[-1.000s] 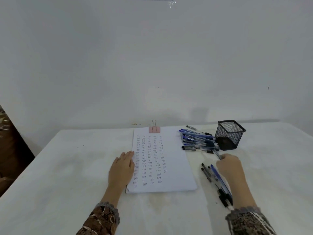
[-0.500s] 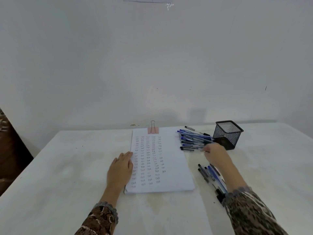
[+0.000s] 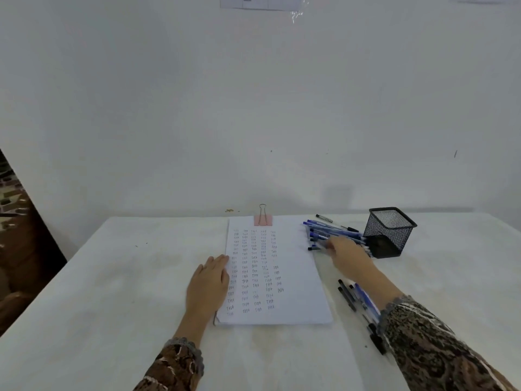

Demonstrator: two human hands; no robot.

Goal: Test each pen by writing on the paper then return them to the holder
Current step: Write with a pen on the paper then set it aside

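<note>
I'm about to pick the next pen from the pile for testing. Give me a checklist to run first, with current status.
1. Left hand flat on the paper, at its left edge: ok.
2. Right hand at the pen pile: ok.
3. Just one gripped from it: cannot tell, blurred.
4. Blank space on the paper's right side: ok.
5. Holder upright, mouth unobstructed: ok.
6. Binder clip on the paper's top edge: ok.

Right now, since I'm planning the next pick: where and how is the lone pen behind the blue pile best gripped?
Probably pinch the lone pen at mid-barrel from straight above, fingers across it. It lies flat on the table, running roughly left to right, with the pen pile close on its near side and the mesh holder to its right, so the top is freest.
</note>
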